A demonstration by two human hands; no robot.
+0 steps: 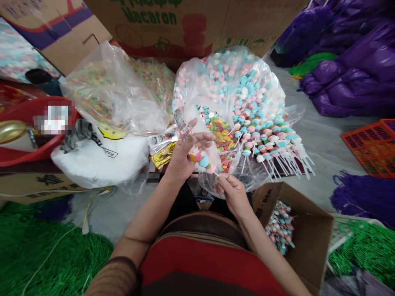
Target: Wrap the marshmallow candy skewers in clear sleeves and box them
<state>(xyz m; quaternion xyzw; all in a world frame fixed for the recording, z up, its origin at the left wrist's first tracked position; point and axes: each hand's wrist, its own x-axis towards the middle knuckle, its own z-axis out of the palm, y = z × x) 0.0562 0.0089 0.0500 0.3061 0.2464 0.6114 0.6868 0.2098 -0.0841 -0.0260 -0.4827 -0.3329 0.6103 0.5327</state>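
Note:
A candy skewer [204, 161] with blue, pink and yellow pieces slants down to the right between my hands. My right hand [233, 190] pinches the white stick at its lower end. My left hand [188, 154] is round the upper end, with a clear printed wrapper [182, 122] at its fingers; how far the wrapper covers the candy is unclear. Just beyond lie loose ring candies [219, 133]. Finished-looking candy skewers [277, 137] are piled to the right, their white sticks pointing towards me. Gold twist ties [163, 155] lie left of my left hand.
Large clear bags of marshmallows [228, 78] and ring candies [101, 90] stand behind. A red basin [58, 142] is at left. An open carton [311, 230] with wrapped candy sits low right, near an orange crate [370, 146]. A Macaron box [197, 28] stands at the back.

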